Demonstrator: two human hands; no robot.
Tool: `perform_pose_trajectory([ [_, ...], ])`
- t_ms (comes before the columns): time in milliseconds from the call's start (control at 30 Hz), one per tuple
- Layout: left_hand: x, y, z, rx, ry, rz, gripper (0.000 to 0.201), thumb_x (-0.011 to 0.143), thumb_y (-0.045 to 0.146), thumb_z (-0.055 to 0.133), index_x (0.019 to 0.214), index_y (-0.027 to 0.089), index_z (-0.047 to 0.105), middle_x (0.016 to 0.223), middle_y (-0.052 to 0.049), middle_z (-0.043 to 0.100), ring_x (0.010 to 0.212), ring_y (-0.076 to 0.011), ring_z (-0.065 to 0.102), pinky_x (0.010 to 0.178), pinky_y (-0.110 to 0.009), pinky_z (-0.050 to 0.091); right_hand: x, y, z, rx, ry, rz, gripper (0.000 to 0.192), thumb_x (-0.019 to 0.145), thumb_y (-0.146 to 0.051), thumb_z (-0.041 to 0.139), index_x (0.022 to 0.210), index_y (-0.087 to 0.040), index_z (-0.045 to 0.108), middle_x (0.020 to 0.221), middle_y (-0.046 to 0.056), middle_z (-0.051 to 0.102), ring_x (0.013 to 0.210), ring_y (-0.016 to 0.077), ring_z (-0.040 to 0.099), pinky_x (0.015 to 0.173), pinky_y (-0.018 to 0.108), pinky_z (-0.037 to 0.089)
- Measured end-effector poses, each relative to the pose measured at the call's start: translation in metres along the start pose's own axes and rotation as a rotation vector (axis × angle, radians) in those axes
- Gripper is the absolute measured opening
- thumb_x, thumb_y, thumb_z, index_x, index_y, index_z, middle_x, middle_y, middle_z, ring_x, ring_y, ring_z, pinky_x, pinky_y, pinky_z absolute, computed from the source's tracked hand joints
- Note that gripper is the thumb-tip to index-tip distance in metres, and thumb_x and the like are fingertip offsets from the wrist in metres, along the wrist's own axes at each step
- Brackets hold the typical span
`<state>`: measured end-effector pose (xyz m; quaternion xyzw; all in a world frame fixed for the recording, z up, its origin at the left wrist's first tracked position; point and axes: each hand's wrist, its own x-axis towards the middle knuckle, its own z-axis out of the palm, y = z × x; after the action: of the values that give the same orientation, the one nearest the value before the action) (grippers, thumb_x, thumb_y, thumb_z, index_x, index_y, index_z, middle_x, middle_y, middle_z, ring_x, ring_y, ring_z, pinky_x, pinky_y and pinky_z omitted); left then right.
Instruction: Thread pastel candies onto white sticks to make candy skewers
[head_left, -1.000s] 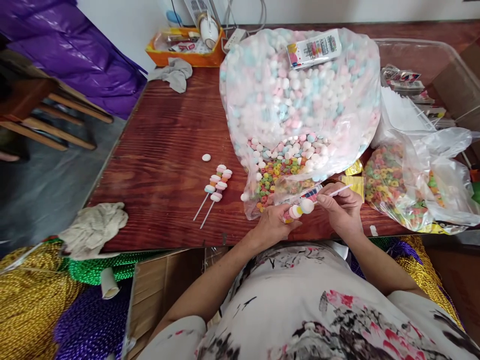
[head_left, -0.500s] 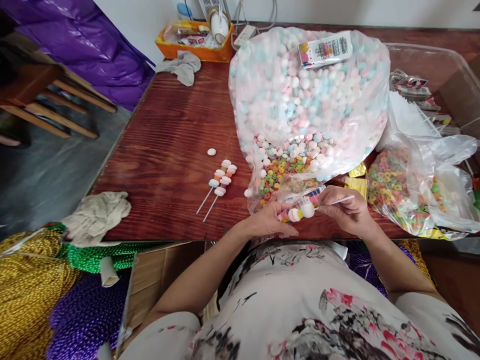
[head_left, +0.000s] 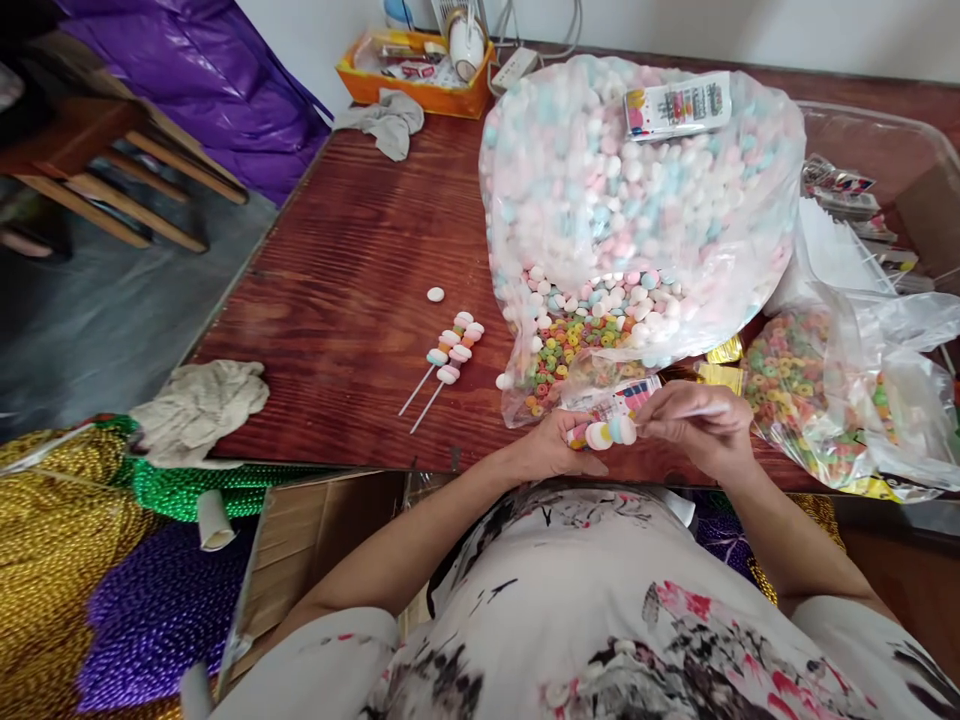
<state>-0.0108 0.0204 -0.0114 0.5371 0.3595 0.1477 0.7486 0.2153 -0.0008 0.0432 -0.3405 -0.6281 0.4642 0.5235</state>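
Note:
Between my hands is a row of round candies [head_left: 611, 433], white, yellow, pink and pale blue. My left hand [head_left: 559, 445] is closed around the left end of the row. My right hand [head_left: 701, 425] pinches a white stick [head_left: 694, 410] that meets the row's right end. Left of my hands, two finished-looking candy skewers [head_left: 455, 350] lie side by side with bare sticks toward me. One loose white candy [head_left: 436, 294] sits just beyond them. In front stands a big clear bag of pastel candies [head_left: 637, 190], with ring-shaped gummies [head_left: 570, 350] at its mouth.
On the right are a bag of ring gummies [head_left: 787, 360], white sticks [head_left: 840, 240] and a clear bin [head_left: 892, 115]. A printed packet [head_left: 679, 105] rests on the big bag. An orange box [head_left: 416, 90] stands at the back; a crumpled cloth [head_left: 199, 410] lies at the left edge.
At the right end of the row, a pale blue candy now shows beside the white one. My right hand has turned on the stick, and the view has shifted slightly.

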Motion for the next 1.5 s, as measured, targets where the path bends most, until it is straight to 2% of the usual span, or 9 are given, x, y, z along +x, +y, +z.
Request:
perform_pose_trajectory([
  [167,0.006,-0.009,-0.001,0.408,0.382,0.290,0.026,0.071,0.033,0.078,0.090,0.017,0.068,0.080,-0.002,0.068,0.074,-0.0165,0.060,0.072,-0.029,0.049,0.004,0.024,0.015,0.264,0.407,0.210,0.024,0.074,-0.028,0.084,0.071,-0.021,0.062,0.068,-0.002,0.072,0.045,0.0096,0.056,0.043,0.022,0.047],
  [333,0.009,-0.011,-0.005,0.685,0.513,0.513,0.036,0.074,0.016,0.067,0.110,0.018,0.068,0.098,-0.007,0.073,0.094,-0.0227,0.067,0.090,-0.037,0.052,-0.003,0.034,0.030,0.173,0.574,0.106,0.020,0.077,-0.021,0.082,0.069,-0.021,0.063,0.070,-0.003,0.070,0.052,0.0101,0.059,0.048,0.023,0.048],
  [500,0.004,0.001,-0.006,0.443,0.507,0.304,0.057,0.070,0.026,0.082,0.123,0.017,0.063,0.083,0.000,0.070,0.078,-0.0169,0.065,0.077,-0.029,0.053,-0.012,0.031,0.032,-0.002,0.407,-0.066,0.015,0.084,-0.018,0.076,0.073,-0.023,0.066,0.080,0.001,0.076,0.071,0.0171,0.072,0.064,0.031,0.061],
  [633,-0.005,0.020,-0.018,0.031,0.125,0.131,0.103,0.059,0.029,0.092,0.149,0.021,0.042,0.097,-0.004,0.072,0.081,-0.0173,0.067,0.072,-0.028,0.054,-0.009,0.019,0.016,0.056,0.343,-0.119,0.013,0.085,-0.011,0.073,0.081,-0.024,0.071,0.089,0.002,0.078,0.079,0.0185,0.075,0.067,0.032,0.064],
  [733,-0.008,0.029,-0.030,-0.078,-0.065,0.029,0.079,0.060,0.032,0.091,0.131,0.016,0.059,0.093,-0.006,0.072,0.074,-0.0156,0.065,0.066,-0.027,0.053,-0.008,0.014,0.007,0.056,0.310,-0.182,0.019,0.084,-0.007,0.071,0.086,-0.025,0.074,0.092,0.002,0.078,0.083,0.0188,0.075,0.071,0.034,0.066],
  [900,-0.002,0.021,-0.040,-0.019,-0.128,-0.023,0.035,0.064,0.039,0.086,0.078,0.012,0.069,0.074,-0.002,0.069,0.065,-0.0128,0.060,0.066,-0.025,0.051,-0.012,0.015,0.004,0.019,0.272,-0.249,0.017,0.084,-0.009,0.073,0.088,-0.025,0.077,0.091,0.005,0.079,0.084,0.0214,0.076,0.069,0.036,0.067],
  [1033,0.002,0.010,-0.032,0.139,-0.017,0.107,0.026,0.070,0.036,0.078,0.076,0.013,0.069,0.069,0.001,0.064,0.063,-0.0119,0.054,0.061,-0.023,0.045,-0.011,0.010,0.002,0.054,0.298,-0.242,0.013,0.083,-0.012,0.075,0.086,-0.025,0.077,0.087,0.004,0.078,0.079,0.0211,0.075,0.065,0.035,0.065],
  [1267,-0.002,0.017,-0.025,0.689,0.541,0.230,0.007,0.073,0.021,0.068,0.074,0.014,0.067,0.063,0.002,0.059,0.061,-0.0116,0.047,0.057,-0.023,0.033,-0.003,-0.003,-0.001,0.091,0.431,-0.222,0.007,0.082,-0.019,0.077,0.080,-0.024,0.073,0.080,0.002,0.076,0.063,0.0181,0.071,0.057,0.032,0.060],
  [1500,-0.001,0.016,-0.012,0.625,0.475,0.300,0.024,0.077,0.030,0.069,0.062,0.015,0.059,0.058,0.004,0.050,0.058,-0.0092,0.042,0.055,-0.021,0.030,-0.017,0.006,0.002,-0.005,0.263,-0.262,0.014,0.084,-0.015,0.075,0.089,-0.028,0.076,0.081,0.004,0.078,0.071,0.0226,0.075,0.063,0.038,0.063],
])
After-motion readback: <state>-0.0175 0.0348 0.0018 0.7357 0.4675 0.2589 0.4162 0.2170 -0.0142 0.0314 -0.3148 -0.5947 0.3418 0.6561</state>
